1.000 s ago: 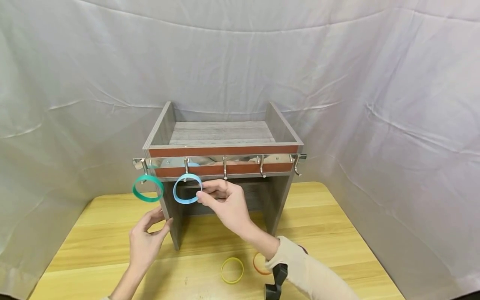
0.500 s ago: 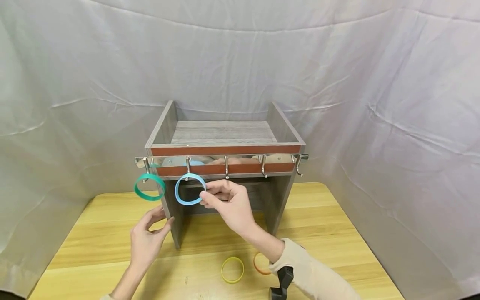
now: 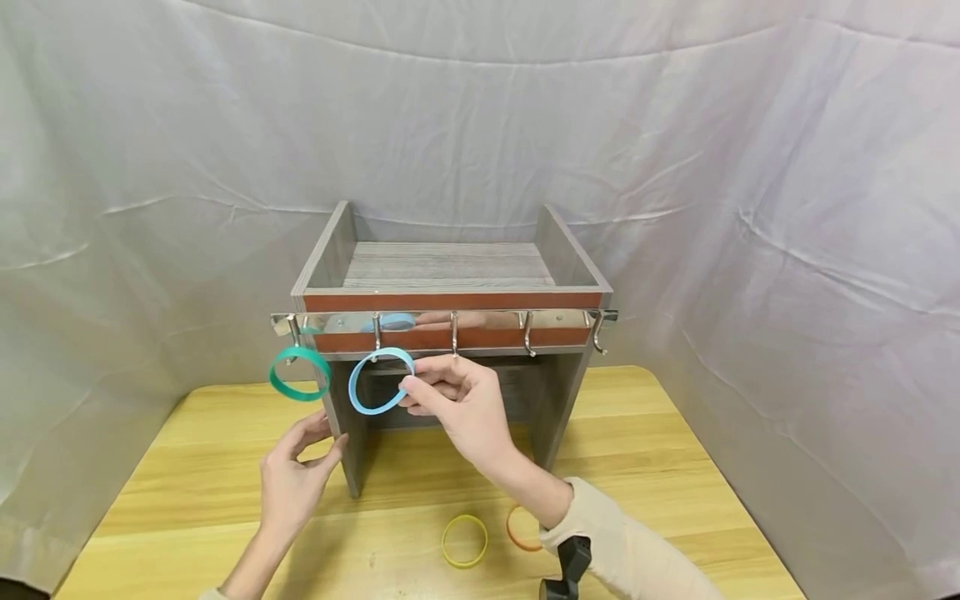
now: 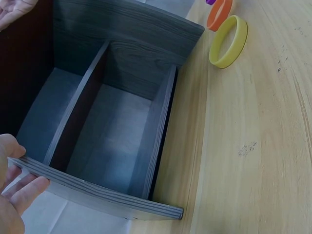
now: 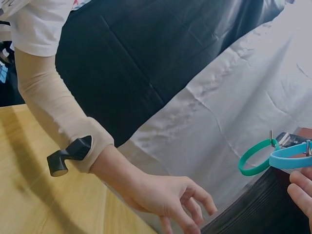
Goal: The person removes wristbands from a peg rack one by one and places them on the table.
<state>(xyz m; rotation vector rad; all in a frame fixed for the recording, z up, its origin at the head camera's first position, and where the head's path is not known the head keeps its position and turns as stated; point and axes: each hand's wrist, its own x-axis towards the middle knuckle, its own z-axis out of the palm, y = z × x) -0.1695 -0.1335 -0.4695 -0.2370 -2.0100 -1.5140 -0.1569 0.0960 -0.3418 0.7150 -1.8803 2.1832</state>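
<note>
My right hand (image 3: 468, 412) pinches a light blue wristband (image 3: 388, 352) by its right side, thumb in front. The band's upper edge overlaps the tip of the second hook (image 3: 377, 329) from the left on the metal hook rail (image 3: 487, 319). From the leftmost hook (image 3: 293, 330) hangs a green wristband (image 3: 303, 354). Lower down, my left hand (image 3: 292, 483) grips the front edge of the grey shelf's left side panel (image 3: 347, 450), its thumb and fingers on opposite faces, as the left wrist view also shows.
On the wooden table (image 3: 187, 500) lie a yellow wristband (image 3: 446, 550) and an orange one (image 3: 522, 546), partly behind the right sleeve. A bit of purple (image 4: 210, 2) shows beyond them in the left wrist view. Grey cloth (image 3: 480, 125) stands around the back and sides.
The right hand has shifted the blue wristband slightly right and tilted it, right side up; its reflection in the rail shows more clearly. The left hand keeps its grip on the panel.
</note>
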